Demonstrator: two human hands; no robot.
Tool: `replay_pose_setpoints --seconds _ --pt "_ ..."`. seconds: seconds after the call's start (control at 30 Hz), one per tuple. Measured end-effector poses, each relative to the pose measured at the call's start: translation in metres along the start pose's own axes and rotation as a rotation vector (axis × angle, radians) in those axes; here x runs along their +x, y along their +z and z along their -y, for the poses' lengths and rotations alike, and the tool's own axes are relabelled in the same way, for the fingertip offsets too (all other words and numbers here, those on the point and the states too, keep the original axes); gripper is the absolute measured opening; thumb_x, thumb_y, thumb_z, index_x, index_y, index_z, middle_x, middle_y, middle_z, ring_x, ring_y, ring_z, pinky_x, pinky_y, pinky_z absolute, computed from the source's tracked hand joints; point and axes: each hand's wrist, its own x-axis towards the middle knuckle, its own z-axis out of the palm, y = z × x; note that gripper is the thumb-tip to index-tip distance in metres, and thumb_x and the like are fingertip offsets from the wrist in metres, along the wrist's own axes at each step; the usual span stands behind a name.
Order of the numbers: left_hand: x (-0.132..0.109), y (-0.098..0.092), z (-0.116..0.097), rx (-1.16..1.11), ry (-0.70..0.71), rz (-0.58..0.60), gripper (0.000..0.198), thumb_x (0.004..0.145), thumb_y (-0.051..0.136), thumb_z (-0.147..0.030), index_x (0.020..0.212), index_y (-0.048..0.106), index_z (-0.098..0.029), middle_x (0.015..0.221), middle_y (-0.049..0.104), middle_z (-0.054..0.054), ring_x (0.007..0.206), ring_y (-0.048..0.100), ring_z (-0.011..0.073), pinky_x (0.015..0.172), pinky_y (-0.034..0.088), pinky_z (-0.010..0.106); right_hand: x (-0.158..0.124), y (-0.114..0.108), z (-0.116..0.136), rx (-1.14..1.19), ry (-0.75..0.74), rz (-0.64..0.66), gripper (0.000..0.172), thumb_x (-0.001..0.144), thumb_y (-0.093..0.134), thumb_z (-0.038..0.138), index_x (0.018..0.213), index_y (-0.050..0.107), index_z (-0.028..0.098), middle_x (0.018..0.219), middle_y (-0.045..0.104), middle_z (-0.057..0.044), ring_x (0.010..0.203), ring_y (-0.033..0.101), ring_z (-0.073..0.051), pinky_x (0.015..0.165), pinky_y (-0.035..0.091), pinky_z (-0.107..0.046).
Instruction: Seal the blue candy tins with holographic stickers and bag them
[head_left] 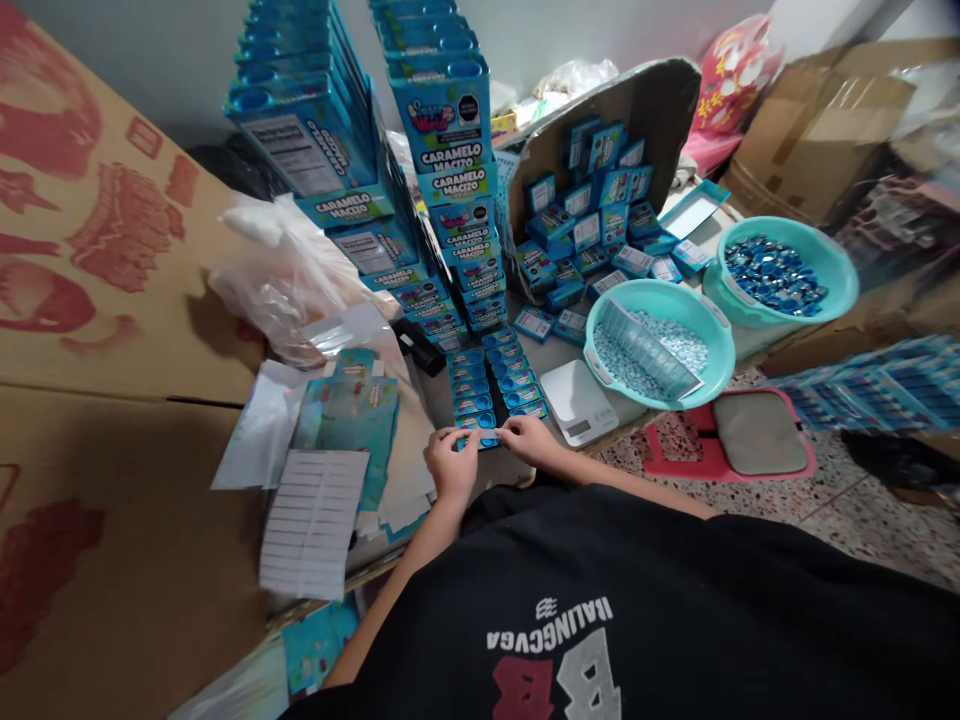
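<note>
My left hand (451, 462) and my right hand (528, 438) pinch the two ends of a small blue candy box (480, 432) lying at the near end of a double row of the same boxes (495, 385) on the table. Both hands have their fingers curled onto the box. Tall stacks of blue "Caramelo Macizo" boxes (450, 170) rise just behind the rows.
A white scale (579, 402) sits right of the rows. Two teal basins, one with pale candies (658, 340), one with blue wrapped pieces (780, 272), stand at the right. A cardboard box of small blue packs (592, 215), a sticker sheet (313, 520), plastic bags (281, 280) and large cartons (97, 300) surround them.
</note>
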Motion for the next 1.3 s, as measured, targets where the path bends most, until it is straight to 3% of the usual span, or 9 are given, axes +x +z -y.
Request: replay_pose_setpoints --seconds 0.13,0.4,0.67,0.97,1.07,1.17,1.3 --pt "0.0 0.001 0.011 0.054 0.03 0.005 0.022 0.067 0.075 -0.043 0.069 0.076 -0.022 0.106 0.064 0.011 0.104 0.059 0.0282 0.1 0.043 0.042 -0.008 0.002 0.005 -0.123 -0.008 -0.027 0.024 0.09 0.057 0.031 0.074 0.067 0.015 0.076 0.069 -0.006 0.069 0.055 -0.015 0.059 0.029 -0.026" --pt "-0.003 0.007 0.027 0.045 -0.019 0.017 0.023 0.07 0.073 -0.042 0.076 0.077 -0.021 0.108 0.064 0.01 0.107 0.06 0.0263 0.1 0.046 0.039 -0.018 0.015 0.009 -0.246 0.068 -0.083 0.024 0.098 0.047 0.032 0.088 0.065 0.019 0.086 0.071 -0.006 0.077 0.059 -0.017 0.061 0.025 -0.027" --pt "-0.01 0.01 0.03 0.008 -0.09 0.028 0.022 0.072 0.072 -0.042 0.078 0.077 -0.021 0.115 0.063 0.009 0.111 0.061 0.0257 0.105 0.043 0.037 -0.017 0.02 0.001 -0.276 0.091 -0.086 0.027 0.104 0.036 0.034 0.096 0.058 0.019 0.091 0.07 -0.005 0.08 0.06 -0.016 0.063 0.026 -0.026" --pt "-0.008 0.011 0.034 0.027 -0.154 0.034 0.02 0.072 0.072 -0.041 0.077 0.075 -0.021 0.115 0.066 0.01 0.117 0.059 0.0289 0.106 0.041 0.041 -0.017 0.021 0.007 -0.342 0.116 -0.084 0.028 0.102 0.039 0.037 0.095 0.06 0.02 0.091 0.071 -0.007 0.082 0.063 -0.019 0.063 0.028 -0.028" --pt "-0.007 0.012 0.036 0.017 -0.159 0.026 0.022 0.071 0.075 -0.041 0.078 0.068 -0.021 0.106 0.069 0.009 0.111 0.062 0.0266 0.1 0.045 0.038 -0.018 0.02 0.008 -0.353 0.13 -0.084 0.028 0.101 0.041 0.038 0.097 0.061 0.02 0.092 0.072 -0.009 0.085 0.066 -0.022 0.067 0.032 -0.028" --pt "0.0 0.009 0.041 0.001 -0.207 0.005 0.038 0.066 0.079 -0.043 0.086 0.058 -0.02 0.091 0.069 0.006 0.091 0.067 0.0226 0.084 0.052 0.035 -0.016 0.02 0.007 -0.34 0.14 -0.08 0.029 0.099 0.045 0.04 0.097 0.063 0.018 0.093 0.072 -0.013 0.089 0.067 -0.025 0.072 0.037 -0.029" --pt "0.014 0.002 0.046 -0.025 -0.222 0.08 0.055 0.054 0.087 -0.045 0.089 0.054 -0.02 0.085 0.068 0.004 0.083 0.068 0.0218 0.076 0.053 0.033 -0.012 0.022 0.002 -0.253 0.15 -0.106 0.029 0.096 0.051 0.04 0.089 0.067 0.016 0.09 0.073 -0.015 0.089 0.067 -0.026 0.074 0.04 -0.03"
